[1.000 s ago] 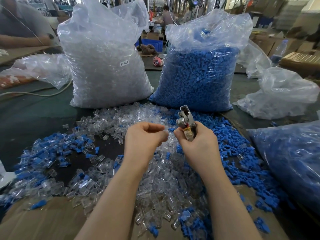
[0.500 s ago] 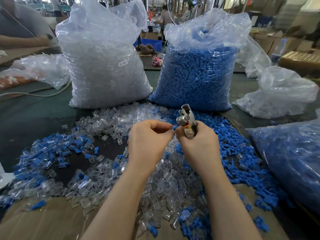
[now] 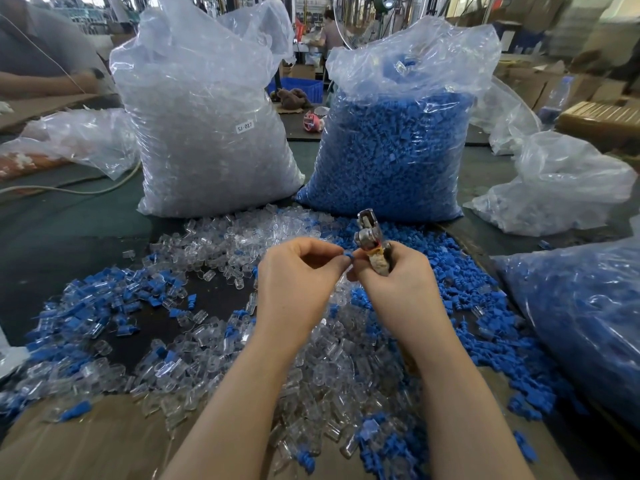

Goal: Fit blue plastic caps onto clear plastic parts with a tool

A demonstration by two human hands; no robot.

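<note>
A small blue cap (image 3: pixel 347 255) is pinched at the fingertips of the left hand (image 3: pixel 298 279), whose fingers are curled inward. It is held just beside the right hand (image 3: pixel 394 276). The right hand is closed around a metal plier-like tool (image 3: pixel 369 237); the shiny steel head points up and away, and the handle in the palm looks wrapped in a pale, worn material. Whether a clear part is also held between the 2 hands cannot be told.

Under the forearms a loose heap of clear plastic parts (image 3: pixel 332 368) is spread, small, glossy and tube-like with rounded ends. To the right a heap of matte blue caps (image 3: pixel 460 296) is seen. On the left, clear pieces with blue ends (image 3: pixel 93 306) are scattered over the dark table surface (image 3: pixel 69 237). Brown cardboard (image 3: pixel 104 441) lies at the near edge.

Behind the heaps 2 tall crinkled transparent bags stand side by side: the left bag (image 3: pixel 207 140) is filled with clear parts and carries a small white label, the right bag (image 3: pixel 394 143) is filled with blue caps. Another bag with blue content (image 3: pixel 588 327) lies at the right edge.
</note>
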